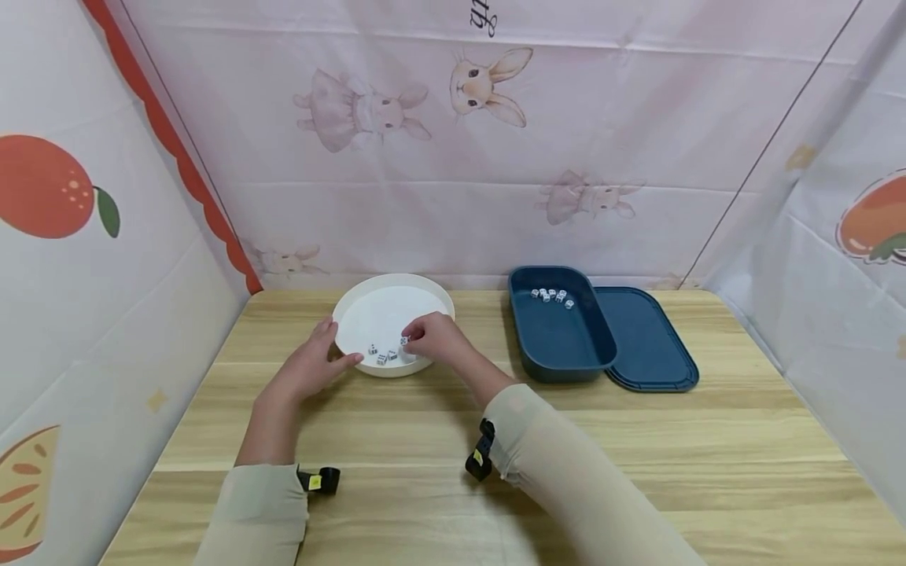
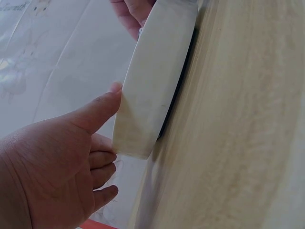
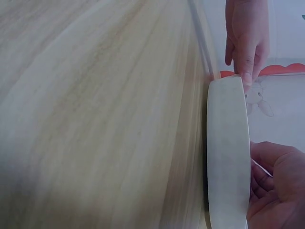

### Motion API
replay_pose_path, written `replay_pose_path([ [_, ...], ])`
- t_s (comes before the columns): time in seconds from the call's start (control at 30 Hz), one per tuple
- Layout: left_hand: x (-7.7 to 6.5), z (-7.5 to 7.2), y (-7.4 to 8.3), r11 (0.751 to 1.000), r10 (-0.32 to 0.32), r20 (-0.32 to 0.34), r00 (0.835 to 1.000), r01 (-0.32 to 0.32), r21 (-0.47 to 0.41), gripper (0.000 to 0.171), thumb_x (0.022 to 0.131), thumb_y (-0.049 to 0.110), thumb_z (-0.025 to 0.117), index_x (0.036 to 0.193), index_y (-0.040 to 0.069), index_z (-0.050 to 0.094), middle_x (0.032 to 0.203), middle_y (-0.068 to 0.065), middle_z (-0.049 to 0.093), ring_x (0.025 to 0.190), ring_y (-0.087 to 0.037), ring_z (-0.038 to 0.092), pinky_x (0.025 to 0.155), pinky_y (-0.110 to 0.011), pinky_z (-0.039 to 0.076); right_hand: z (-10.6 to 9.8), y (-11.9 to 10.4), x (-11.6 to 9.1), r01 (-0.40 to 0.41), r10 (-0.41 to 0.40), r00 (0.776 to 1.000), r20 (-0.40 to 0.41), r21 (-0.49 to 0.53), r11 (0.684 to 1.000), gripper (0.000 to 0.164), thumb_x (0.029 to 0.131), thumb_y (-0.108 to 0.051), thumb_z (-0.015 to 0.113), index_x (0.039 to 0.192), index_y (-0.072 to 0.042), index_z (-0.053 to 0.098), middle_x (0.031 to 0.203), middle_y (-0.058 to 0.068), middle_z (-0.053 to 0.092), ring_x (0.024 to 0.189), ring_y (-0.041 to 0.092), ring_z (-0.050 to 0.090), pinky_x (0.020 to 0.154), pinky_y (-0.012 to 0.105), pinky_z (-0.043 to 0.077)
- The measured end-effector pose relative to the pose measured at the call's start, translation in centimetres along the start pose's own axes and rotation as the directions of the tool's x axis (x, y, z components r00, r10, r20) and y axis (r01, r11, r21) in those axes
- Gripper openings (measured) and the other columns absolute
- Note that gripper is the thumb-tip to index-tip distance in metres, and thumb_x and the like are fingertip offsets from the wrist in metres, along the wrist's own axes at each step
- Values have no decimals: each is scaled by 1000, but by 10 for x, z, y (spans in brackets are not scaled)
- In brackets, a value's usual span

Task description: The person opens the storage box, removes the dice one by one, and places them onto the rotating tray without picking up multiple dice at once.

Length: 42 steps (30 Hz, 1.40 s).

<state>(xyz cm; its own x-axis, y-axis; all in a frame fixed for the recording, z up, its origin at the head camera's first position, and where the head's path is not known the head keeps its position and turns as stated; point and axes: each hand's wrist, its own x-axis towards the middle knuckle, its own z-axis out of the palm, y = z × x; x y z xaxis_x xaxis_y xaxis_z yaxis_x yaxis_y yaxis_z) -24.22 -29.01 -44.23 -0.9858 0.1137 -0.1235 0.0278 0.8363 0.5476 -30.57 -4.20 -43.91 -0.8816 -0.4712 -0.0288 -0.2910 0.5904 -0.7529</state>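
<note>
A round white tray point(image 1: 385, 306) with a raised rim stands on the left part of the table. My left hand point(image 1: 306, 368) holds its near-left rim, with the thumb point(image 2: 107, 102) on the edge and fingers against the outer side. Inside the tray, near its front, lie several white dice point(image 1: 382, 359) with dark pips. My right hand point(image 1: 440, 339) reaches over the right rim, and its thumb and fingertips pinch a die point(image 1: 404, 340) low in the tray. In the right wrist view the tray's wall point(image 3: 228, 152) hides the dice.
To the right stands a deep blue rectangular box point(image 1: 566, 338) with several white dice point(image 1: 552, 295) at its far end. A blue lid point(image 1: 647, 338) lies flat beside it, close to the box's right side. Printed cloth walls point(image 1: 439, 228) border the wooden table point(image 1: 396, 440).
</note>
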Motion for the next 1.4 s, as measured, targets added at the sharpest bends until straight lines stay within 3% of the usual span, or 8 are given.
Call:
replay_pose_path([
  [0.4,0,1,2,1000,-3,-8,1000,3,-5,96,93,55,60,158,6,9,165,-19,2,151,-41,8,117,-63,18,2,-2,-1,2,-3,1000,-16,-50,999,19,84,-13,77,103,-7,76,84,0,70,78,9,59,68,18,49],
  [0.73,-4,2,3,1000,2,-6,1000,-2,2,95,93,54,60,159,8,9,165,-20,3,150,-42,8,116,-64,18,-13,6,-5,11,-12,1000,7,43,999,24,87,-16,76,109,-8,75,88,-1,70,81,12,61,67,20,52],
  [0.93,-3,0,2,1000,11,-9,1000,-11,1,95,93,55,59,159,9,9,165,-19,2,151,-41,7,118,-63,16,-50,17,-11,34,-33,999,-22,19,999,28,89,-18,73,115,-6,72,95,3,70,84,15,61,69,23,52],
  [1.13,-1,0,0,1000,4,-4,1000,-4,6,96,93,56,59,159,8,9,165,-19,1,150,-42,8,117,-63,17,-109,43,-21,27,-27,994,-105,-6,1000,28,89,-18,72,115,-7,72,97,6,72,81,17,64,67,28,55],
  [1.27,0,1,-1,1000,12,3,1000,-12,2,98,93,57,58,158,6,6,165,-19,0,150,-42,8,118,-63,17,-150,63,-30,-36,26,984,-177,-50,998,28,91,-24,71,116,-13,73,105,6,71,89,19,65,74,33,55],
  [1.4,1,1,-2,1000,15,12,1000,-15,-6,99,93,57,57,158,5,4,165,-20,0,150,-43,7,118,-63,16,-182,87,-38,-125,110,966,-232,-52,991,32,95,-22,66,124,-10,68,115,12,69,99,25,64,82,39,55],
])
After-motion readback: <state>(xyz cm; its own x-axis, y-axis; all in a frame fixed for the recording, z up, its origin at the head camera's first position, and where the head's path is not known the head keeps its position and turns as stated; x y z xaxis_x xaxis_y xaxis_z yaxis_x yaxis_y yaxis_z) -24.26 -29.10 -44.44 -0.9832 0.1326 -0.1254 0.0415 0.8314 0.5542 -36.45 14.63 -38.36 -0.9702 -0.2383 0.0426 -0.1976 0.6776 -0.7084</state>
